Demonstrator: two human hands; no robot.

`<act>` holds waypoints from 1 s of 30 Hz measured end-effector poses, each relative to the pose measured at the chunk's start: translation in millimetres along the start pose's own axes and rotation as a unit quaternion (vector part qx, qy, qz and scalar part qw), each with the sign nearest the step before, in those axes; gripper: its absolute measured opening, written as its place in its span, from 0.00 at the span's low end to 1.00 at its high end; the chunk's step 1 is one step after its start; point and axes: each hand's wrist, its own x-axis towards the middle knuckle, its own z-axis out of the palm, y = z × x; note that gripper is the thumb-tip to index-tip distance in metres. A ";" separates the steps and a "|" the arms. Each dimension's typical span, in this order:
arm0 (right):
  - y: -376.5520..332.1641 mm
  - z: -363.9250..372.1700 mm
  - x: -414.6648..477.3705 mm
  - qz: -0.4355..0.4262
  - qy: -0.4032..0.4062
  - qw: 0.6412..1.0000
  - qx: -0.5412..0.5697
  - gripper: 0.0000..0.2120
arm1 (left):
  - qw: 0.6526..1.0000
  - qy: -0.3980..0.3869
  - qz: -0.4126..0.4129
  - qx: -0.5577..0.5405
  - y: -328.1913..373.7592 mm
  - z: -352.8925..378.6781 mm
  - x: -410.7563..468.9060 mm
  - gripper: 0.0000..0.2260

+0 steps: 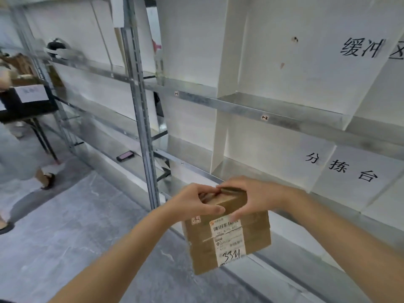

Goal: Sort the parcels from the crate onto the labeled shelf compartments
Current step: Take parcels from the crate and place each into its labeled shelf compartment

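A brown cardboard parcel (pixel 227 235) with a white shipping label and handwritten digits faces me, held upright in the air in front of the metal shelf (pixel 240 106). My left hand (pixel 196 201) grips its top left edge and my right hand (pixel 253 195) grips its top right edge, fingers nearly touching over the top. The shelf has white dividers and small tags on its front rails, one reading 1-2 (pixel 264 117). Handwritten paper signs (pixel 341 167) hang in the right compartments. The crate is out of sight.
A phone (pixel 125 155) lies on a lower shelf at the left. A steel upright (pixel 140 106) splits the shelving. At far left a black table (pixel 26 103) with a paper sign stands near another person's legs (pixel 47 180). Grey floor lies below.
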 end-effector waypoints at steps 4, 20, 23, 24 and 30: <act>19.1 -6.5 31.7 0.034 -0.028 0.999 0.031 0.38 | 0.992 -0.058 0.019 0.110 3.0 -21.9 33.1 0.28; 109.6 16.7 114.2 0.158 0.212 0.875 0.406 0.37 | 0.959 0.214 -0.142 -0.116 -98.7 -65.3 92.2 0.35; 100.5 33.3 138.0 0.152 0.206 0.850 0.461 0.34 | 0.941 0.231 -0.145 -0.200 -103.7 -49.7 97.7 0.27; 96.7 39.2 147.7 0.153 0.201 0.843 0.474 0.33 | 0.932 0.244 -0.143 -0.224 -105.4 -46.0 100.9 0.24; 63.5 53.0 207.9 0.144 0.173 0.830 0.510 0.18 | 0.912 0.305 -0.127 -0.242 -133.0 -92.4 118.9 0.17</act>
